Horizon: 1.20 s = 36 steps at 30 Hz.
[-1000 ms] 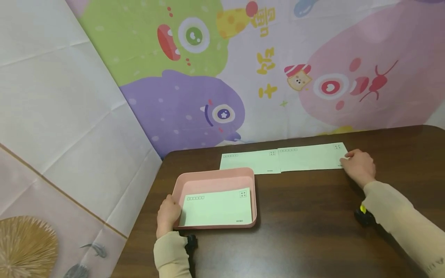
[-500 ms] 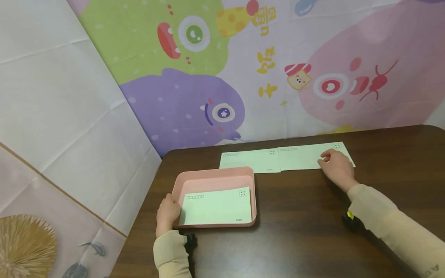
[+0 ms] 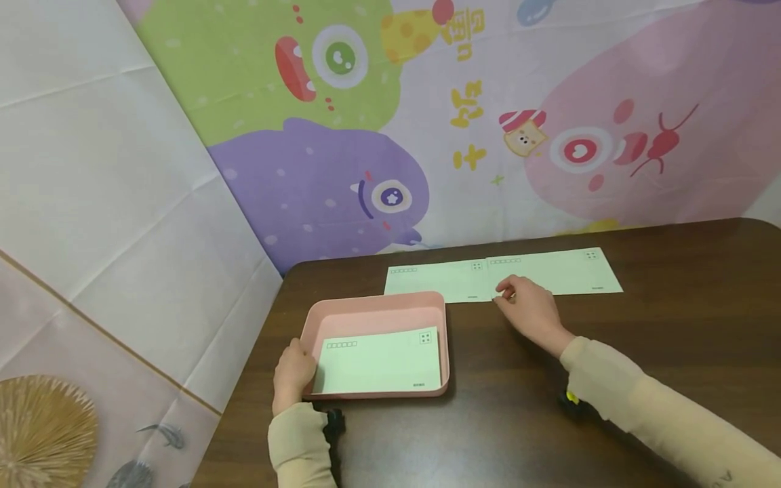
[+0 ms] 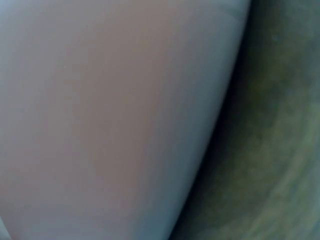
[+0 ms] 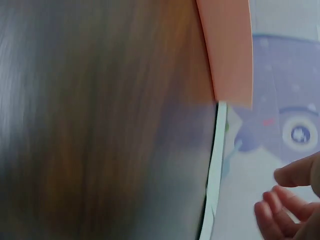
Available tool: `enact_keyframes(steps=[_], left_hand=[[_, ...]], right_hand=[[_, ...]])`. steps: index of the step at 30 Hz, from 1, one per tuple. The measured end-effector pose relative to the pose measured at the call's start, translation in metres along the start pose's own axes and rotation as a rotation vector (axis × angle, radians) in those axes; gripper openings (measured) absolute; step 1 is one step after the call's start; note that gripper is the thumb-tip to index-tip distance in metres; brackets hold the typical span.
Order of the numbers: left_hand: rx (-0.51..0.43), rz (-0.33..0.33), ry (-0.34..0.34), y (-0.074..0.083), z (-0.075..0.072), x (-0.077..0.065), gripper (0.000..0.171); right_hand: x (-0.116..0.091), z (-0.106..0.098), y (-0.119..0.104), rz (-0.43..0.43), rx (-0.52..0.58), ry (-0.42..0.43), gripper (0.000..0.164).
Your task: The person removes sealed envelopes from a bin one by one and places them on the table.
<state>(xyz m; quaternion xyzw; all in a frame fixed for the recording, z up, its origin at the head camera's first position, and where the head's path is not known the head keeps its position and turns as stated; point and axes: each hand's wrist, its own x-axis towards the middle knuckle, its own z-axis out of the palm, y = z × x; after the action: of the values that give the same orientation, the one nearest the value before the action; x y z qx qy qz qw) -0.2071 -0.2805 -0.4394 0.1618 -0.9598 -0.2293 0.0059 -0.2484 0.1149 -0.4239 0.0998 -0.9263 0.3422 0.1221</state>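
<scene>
A shallow pink tray (image 3: 372, 308) sits on the table, and a pale envelope (image 3: 378, 366) printed with postcode boxes lies in it. At the tray's left side my left hand (image 3: 294, 373) holds the rim; its thumb is hidden. The left wrist view is filled by a blurred pinkish surface. Behind the tray two more envelopes lie end to end, a left envelope (image 3: 436, 279) and a right envelope (image 3: 567, 271). My right hand (image 3: 531, 308) is over the front edge near where they meet, its fingers loosely bent with nothing between them, as the right wrist view also shows.
The dark wooden table (image 3: 506, 420) ends at the back against a cartoon-printed wall cloth (image 3: 329, 176). On the left stands a pale wall panel (image 3: 122, 203) beside the table's edge. The tray overlaps the left envelope's lower corner in the head view.
My right hand has moved left along the envelopes, from the right envelope's outer end to the place where the two meet. The left hand and the tray have stayed put.
</scene>
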Motion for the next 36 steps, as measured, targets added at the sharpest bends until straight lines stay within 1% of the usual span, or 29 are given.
enact_keyframes(steps=[6, 11, 14, 16, 23, 25, 27, 31, 36], left_hand=[[0.000, 0.001, 0.003, 0.001, 0.000, 0.000, 0.037], [0.000, 0.015, 0.004, 0.002, -0.001, 0.001, 0.037], [0.005, 0.016, 0.008, 0.003, -0.003, 0.001, 0.037], [0.008, 0.010, 0.007, 0.003, -0.003, 0.000, 0.036], [0.001, 0.000, 0.002, 0.002, -0.001, 0.000, 0.037], [-0.002, 0.001, 0.005, 0.002, -0.001, 0.000, 0.038], [-0.005, -0.002, 0.003, 0.003, -0.001, 0.000, 0.038], [-0.009, -0.003, 0.001, 0.003, -0.001, -0.001, 0.038], [-0.006, -0.004, 0.003, 0.002, -0.001, -0.001, 0.038]], right_hand=[[-0.008, 0.018, -0.024, -0.114, 0.024, 0.008, 0.011], [-0.011, 0.025, -0.037, -0.150, 0.000, 0.020, 0.008], [-0.011, 0.030, -0.043, -0.163, -0.014, 0.019, 0.008], [-0.011, 0.034, -0.047, -0.186, -0.032, 0.011, 0.008], [-0.014, 0.048, -0.060, -0.352, -0.144, -0.051, 0.013], [-0.015, 0.050, -0.063, -0.380, -0.151, -0.084, 0.017], [-0.016, 0.053, -0.063, -0.389, -0.164, -0.124, 0.024], [-0.016, 0.058, -0.064, -0.377, -0.224, -0.215, 0.045], [-0.014, 0.062, -0.066, -0.353, -0.322, -0.294, 0.071]])
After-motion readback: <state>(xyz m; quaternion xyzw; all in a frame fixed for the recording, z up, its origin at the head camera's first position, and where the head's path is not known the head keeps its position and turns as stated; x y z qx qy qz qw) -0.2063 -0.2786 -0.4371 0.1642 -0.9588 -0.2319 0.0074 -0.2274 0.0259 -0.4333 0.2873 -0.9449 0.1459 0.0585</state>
